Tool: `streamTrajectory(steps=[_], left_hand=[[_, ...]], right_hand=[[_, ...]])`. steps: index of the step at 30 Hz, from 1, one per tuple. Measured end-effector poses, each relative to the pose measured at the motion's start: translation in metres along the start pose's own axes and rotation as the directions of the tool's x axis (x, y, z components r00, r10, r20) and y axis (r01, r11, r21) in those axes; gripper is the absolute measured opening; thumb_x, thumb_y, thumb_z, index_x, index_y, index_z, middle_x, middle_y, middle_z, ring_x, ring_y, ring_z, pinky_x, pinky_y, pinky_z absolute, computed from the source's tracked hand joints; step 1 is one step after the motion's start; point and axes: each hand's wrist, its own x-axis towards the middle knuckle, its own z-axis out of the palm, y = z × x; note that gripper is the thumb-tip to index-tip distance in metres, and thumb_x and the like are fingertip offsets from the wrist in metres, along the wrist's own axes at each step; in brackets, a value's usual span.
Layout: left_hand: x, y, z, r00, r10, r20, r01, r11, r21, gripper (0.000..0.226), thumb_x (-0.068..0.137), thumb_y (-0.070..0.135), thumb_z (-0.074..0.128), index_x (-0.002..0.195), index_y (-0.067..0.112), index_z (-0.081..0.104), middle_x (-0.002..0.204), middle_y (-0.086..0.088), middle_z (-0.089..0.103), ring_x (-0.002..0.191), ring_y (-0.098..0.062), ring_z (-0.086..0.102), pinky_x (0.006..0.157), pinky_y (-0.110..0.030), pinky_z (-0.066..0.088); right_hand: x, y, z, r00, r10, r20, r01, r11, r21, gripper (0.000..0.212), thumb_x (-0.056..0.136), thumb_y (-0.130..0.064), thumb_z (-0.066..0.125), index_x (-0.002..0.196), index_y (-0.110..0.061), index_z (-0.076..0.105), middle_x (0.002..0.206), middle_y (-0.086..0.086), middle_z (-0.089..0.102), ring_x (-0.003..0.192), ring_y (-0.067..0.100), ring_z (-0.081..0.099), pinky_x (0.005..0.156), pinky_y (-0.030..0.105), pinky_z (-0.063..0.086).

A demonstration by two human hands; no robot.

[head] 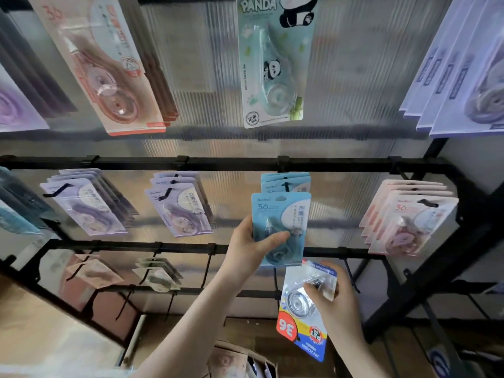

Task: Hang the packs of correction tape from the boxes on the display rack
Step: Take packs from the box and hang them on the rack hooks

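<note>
Two packs are in your hands at once, one for each, and that split looks deliberate: one goes up while the other waits. Your left hand [246, 248] holds the pale blue carded correction-tape pack [279, 227] upright in front of the black metal display rack [218, 161], its hang hole at the top and just below the peg that already carries a short stack of matching blue packs [286, 181]. Held that way, the card only needs lifting and threading onto the peg, which I judge to be the step in hand. The left grip is closed on the pack's lower half, thumb across the clear blister, fingers behind the card.

Your right hand [336, 301] keeps the white, blue and yellow pack with the red "36" badge [301, 317] low and upside down, below the blue one and near the lower rail, out of the way. Its grip pinches the pack (thumb over the blister, fingers behind) rather than wrapping it.

Neighbouring pegs hold lilac packs [180, 208] and pink packs [409, 219], so each colour has its own peg; the second pack probably belongs elsewhere. An open cardboard box [231, 361] sits below, at the bottom edge.
</note>
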Motion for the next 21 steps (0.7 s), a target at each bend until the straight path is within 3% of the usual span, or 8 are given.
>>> streamTrajectory(steps=[5,8,12,17,21], left_hand=[[0.002,-0.003,0.000,1.000,0.019,-0.023,-0.019,1.000,0.000,0.029,0.079,0.006,0.070,0.103,0.013,0.055,0.099,0.000,0.069,0.086,-0.011,0.069,0.065,-0.021,0.054],[0.002,-0.007,0.000,1.000,0.004,-0.027,-0.004,1.000,0.000,0.029,0.079,0.005,0.069,0.102,0.016,0.055,0.101,-0.001,0.068,0.089,-0.013,0.068,0.069,-0.024,0.056],[0.002,-0.015,0.004,0.999,-0.029,-0.038,0.029,0.999,0.017,0.034,0.080,0.007,0.068,0.110,0.014,0.054,0.108,-0.003,0.067,0.095,-0.015,0.067,0.075,-0.028,0.057],[0.003,-0.021,0.009,0.996,-0.056,-0.071,0.058,0.998,0.019,0.028,0.081,0.012,0.069,0.104,0.016,0.054,0.104,-0.004,0.067,0.094,-0.017,0.067,0.076,-0.034,0.057],[-0.001,-0.020,0.007,0.999,-0.042,-0.033,0.042,0.999,-0.014,0.029,0.082,0.008,0.067,0.106,0.014,0.053,0.103,-0.003,0.068,0.093,-0.016,0.067,0.073,-0.029,0.056]], right_hand=[[0.006,0.001,-0.008,1.000,0.005,-0.019,-0.005,1.000,-0.014,0.039,0.078,-0.009,0.072,0.096,-0.037,0.050,0.090,-0.016,0.065,0.083,0.002,0.063,0.068,0.028,0.053],[0.011,0.000,-0.013,1.000,-0.010,-0.021,0.010,1.000,-0.002,0.039,0.079,-0.007,0.071,0.103,-0.030,0.051,0.094,-0.014,0.063,0.087,0.008,0.063,0.071,0.032,0.053],[0.016,0.001,-0.018,0.999,-0.039,-0.016,0.039,0.999,0.001,0.043,0.077,-0.005,0.072,0.095,-0.036,0.050,0.096,-0.011,0.064,0.088,0.009,0.062,0.071,0.030,0.051],[0.020,-0.001,-0.020,0.998,-0.065,-0.015,0.065,0.998,0.001,0.047,0.076,0.000,0.071,0.092,-0.038,0.048,0.092,-0.013,0.063,0.085,0.006,0.061,0.069,0.024,0.047],[0.023,0.003,-0.020,0.998,-0.052,-0.019,0.052,0.999,-0.001,0.050,0.075,-0.002,0.072,0.092,-0.042,0.048,0.092,-0.013,0.064,0.087,0.008,0.062,0.076,0.035,0.050]])
